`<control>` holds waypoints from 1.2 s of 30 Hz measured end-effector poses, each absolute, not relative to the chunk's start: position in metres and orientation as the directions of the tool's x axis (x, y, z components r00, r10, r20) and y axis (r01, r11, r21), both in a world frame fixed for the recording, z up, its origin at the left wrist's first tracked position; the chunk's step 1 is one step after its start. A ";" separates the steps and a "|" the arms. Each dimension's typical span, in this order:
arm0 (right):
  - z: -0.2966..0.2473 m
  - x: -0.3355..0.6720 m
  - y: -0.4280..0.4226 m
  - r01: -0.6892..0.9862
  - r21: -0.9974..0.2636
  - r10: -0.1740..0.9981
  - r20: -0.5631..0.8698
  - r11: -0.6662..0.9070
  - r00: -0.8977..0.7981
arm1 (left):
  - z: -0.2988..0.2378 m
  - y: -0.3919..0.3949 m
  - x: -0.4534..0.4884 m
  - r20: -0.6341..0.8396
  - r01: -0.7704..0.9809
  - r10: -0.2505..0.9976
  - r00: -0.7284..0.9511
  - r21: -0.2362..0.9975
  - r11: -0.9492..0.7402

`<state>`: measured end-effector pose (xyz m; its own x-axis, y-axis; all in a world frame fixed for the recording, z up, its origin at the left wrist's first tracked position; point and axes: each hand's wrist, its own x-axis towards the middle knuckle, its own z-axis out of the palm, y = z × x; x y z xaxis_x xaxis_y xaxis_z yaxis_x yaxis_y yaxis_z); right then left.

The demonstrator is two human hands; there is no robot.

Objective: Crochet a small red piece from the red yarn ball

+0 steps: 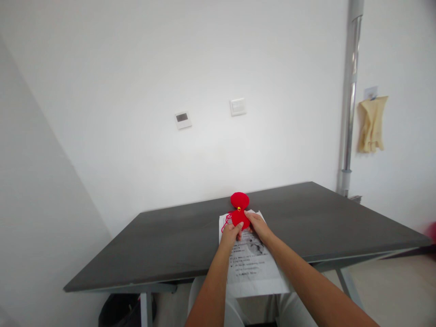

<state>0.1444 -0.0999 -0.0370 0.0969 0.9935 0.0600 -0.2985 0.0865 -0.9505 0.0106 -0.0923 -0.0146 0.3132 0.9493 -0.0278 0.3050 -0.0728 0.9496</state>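
A: Starting big, what is there?

B: The white wall (136,113), then the dark grey table (177,247) in front of it. On the table lies a printed sheet (254,284), its near end reaching past the front edge.

A: And the red thing?

B: A 2-lobed, gourd-shaped piece (239,217), soft-looking, perhaps crocheted. It is over the far end of the sheet, with its upper lobe (240,200) pointing to the wall. Whether it rests on the paper or is held just above, I can't tell.

A: How are the hands?

B: Both grasp the lower lobe. The left hand (232,233) pinches its near left side, thumb on top; the right hand (256,224) grips its right side, close to the waist.

A: How is that hold best kept?

B: I'd keep the thumbs light and level, so the lobe isn't squashed or twisted. Fingers underneath should do the supporting.

A: Any snags?

B: The loose red strands (227,219) beside the left hand could catch, so keep them outside the grip. Smallest is the yellow bit (239,209) at the waist; I'd avoid pressing there.
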 end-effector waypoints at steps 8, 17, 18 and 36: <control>-0.034 0.144 -0.101 -0.297 -0.950 0.992 0.061 0.091 0.109 | -0.013 -0.093 0.013 -0.044 0.363 0.955 0.292 0.929 -0.068; -0.028 0.143 -0.107 -0.316 -0.944 0.995 0.089 0.096 0.036 | -0.006 -0.101 0.015 -0.027 0.335 0.955 0.297 0.939 -0.078; -0.027 0.143 -0.107 -0.317 -0.944 0.996 0.085 0.091 0.034 | -0.006 -0.101 0.015 -0.026 0.334 0.956 0.293 0.940 -0.077; -0.041 0.143 -0.097 -0.265 -0.960 0.994 0.073 0.092 0.081 | 0.000 -0.103 0.017 -0.077 0.301 0.960 0.269 0.954 -0.007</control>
<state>0.1434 -0.0966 -0.0411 0.0810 0.9941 0.0727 -0.2651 0.0918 -0.9598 0.0167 -0.1029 -0.0002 0.2687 0.9601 -0.0772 0.3007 -0.0075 0.9537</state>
